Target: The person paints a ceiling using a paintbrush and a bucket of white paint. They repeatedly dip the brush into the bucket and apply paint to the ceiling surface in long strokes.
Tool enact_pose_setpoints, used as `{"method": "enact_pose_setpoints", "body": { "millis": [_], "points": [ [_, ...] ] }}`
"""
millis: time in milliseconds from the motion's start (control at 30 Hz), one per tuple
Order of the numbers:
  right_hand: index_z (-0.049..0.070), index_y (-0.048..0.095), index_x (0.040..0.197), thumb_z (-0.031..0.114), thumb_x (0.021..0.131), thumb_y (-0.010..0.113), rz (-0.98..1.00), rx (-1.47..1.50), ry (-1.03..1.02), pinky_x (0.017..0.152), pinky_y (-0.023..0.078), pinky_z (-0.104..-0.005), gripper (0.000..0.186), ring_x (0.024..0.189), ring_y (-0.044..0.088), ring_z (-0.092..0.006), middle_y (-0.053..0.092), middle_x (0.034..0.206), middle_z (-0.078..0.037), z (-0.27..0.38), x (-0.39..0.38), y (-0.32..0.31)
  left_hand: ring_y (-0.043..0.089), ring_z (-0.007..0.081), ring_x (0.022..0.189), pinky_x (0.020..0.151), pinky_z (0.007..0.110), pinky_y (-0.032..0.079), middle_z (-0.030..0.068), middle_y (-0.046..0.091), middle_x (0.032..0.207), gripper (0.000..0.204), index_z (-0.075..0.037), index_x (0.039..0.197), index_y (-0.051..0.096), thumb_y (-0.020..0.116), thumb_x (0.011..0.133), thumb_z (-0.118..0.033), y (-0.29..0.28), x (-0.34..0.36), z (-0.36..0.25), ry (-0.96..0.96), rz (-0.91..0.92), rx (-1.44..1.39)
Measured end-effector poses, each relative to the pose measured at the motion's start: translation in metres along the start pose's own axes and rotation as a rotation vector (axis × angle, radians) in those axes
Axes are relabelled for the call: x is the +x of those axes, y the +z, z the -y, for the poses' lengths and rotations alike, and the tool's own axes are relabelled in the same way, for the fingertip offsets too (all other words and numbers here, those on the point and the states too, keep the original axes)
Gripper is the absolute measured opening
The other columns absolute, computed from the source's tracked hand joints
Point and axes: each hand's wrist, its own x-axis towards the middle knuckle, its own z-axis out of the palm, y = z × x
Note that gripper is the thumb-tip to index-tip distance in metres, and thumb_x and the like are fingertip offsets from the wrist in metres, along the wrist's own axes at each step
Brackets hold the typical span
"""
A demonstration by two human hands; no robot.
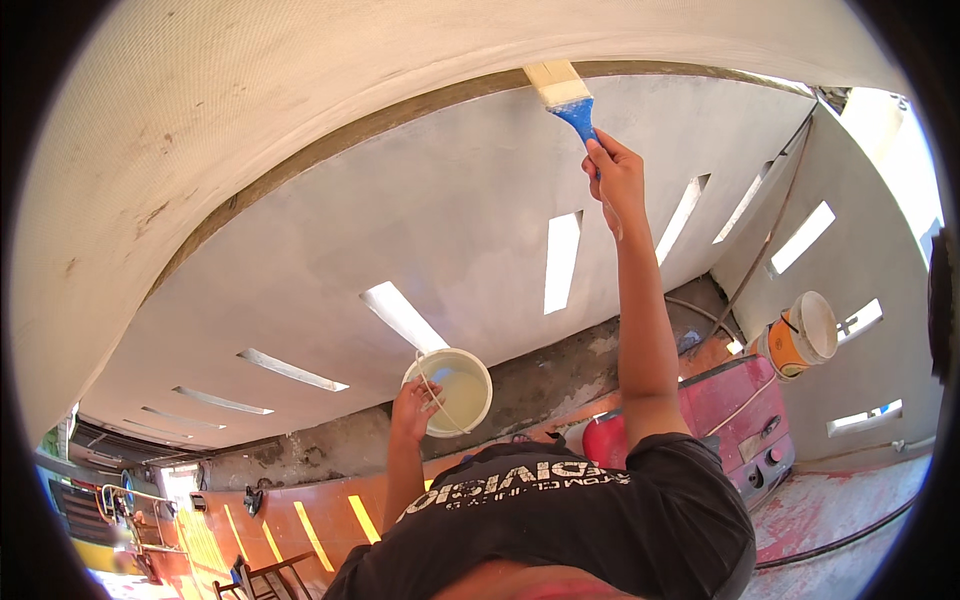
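Raised high in front of me, my right hand [615, 180] is closed around the blue handle of a wide paintbrush [574, 108]. Its pale bristles point up and meet the top edge of a grey wall [330, 230]. Lower down, my left hand [414, 408] grips the rim of a white bucket [487, 378] at its left side. A pale liquid shows inside the bucket, and its thin handle lies across the opening. Narrow vertical slots run through the wall, with bright light behind them.
To the right stands a red machine [745, 415] with an orange-and-white bucket [788, 345] on top. A hose [775, 230] hangs in the wall's corner. A beige sheet [250, 100] spreads overhead. At lower left is a dark metal frame [275, 575] on the orange floor [290, 500].
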Motion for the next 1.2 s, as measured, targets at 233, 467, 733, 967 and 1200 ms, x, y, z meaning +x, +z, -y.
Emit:
{"method": "enact_pose_setpoints", "body": {
  "millis": [233, 467, 733, 967, 1200],
  "points": [
    [0.000, 0.059, 0.136, 0.014, 0.100, 0.059, -0.084, -0.208, 0.105, 0.052, 0.035, -0.0244, 0.038, 0.058, 0.043, -0.0051, 0.050, 0.069, 0.002, -0.232, -0.069, -0.015, 0.058, 0.0218, 0.100, 0.091, 0.042, 0.049, 0.0046, 0.060, 0.100, 0.027, -0.008, 0.114, 0.058, 0.055, 0.099, -0.030, -0.009, -0.004, 0.006, 0.038, -0.051, -0.075],
    [-0.004, 0.067, 0.117, 0.013, 0.096, 0.059, -0.021, -0.515, 0.397, 0.049, 0.036, -0.0279, 0.028, 0.055, 0.049, -0.0085, 0.057, 0.064, -0.002, -0.279, -0.110, -0.032, 0.058, 0.0188, 0.093, 0.084, 0.039, 0.049, 0.0034, 0.059, 0.095, 0.026, -0.008, 0.112, 0.059, 0.058, 0.098, -0.030, -0.021, -0.018, 0.009, 0.066, -0.161, -0.082],
    [-0.001, 0.064, 0.128, 0.012, 0.099, 0.055, 0.074, -0.148, -0.048, 0.052, 0.033, -0.0251, 0.033, 0.056, 0.041, -0.0066, 0.048, 0.064, 0.002, -0.051, -0.069, 0.062, 0.056, 0.0149, 0.087, 0.078, 0.034, 0.049, 0.0011, 0.059, 0.090, 0.023, -0.009, 0.109, 0.059, 0.058, 0.098, -0.030, -0.036, -0.023, 0.009, 0.084, -0.133, -0.121],
    [-0.003, 0.056, 0.136, 0.014, 0.102, 0.056, -0.031, -0.468, -0.233, 0.056, 0.043, -0.0265, 0.038, 0.062, 0.051, -0.0092, 0.057, 0.071, -0.003, -0.232, -0.092, 0.059, 0.054, 0.0126, 0.086, 0.079, 0.033, 0.048, -0.0006, 0.058, 0.092, 0.030, -0.009, 0.120, 0.061, 0.054, 0.100, -0.029, -0.040, -0.039, 0.011, 0.098, -0.197, -0.072],
    [-0.004, 0.068, 0.116, 0.013, 0.094, 0.061, -0.034, -0.893, 0.387, 0.072, 0.049, -0.0410, 0.029, 0.078, 0.067, -0.0392, 0.070, 0.089, -0.028, -0.412, -0.182, 0.000, 0.053, 0.0122, 0.088, 0.081, 0.033, 0.048, -0.0010, 0.058, 0.094, 0.028, -0.010, 0.120, 0.061, 0.052, 0.102, -0.030, -0.046, -0.054, 0.024, 0.136, -0.213, -0.047]
  ]
}}
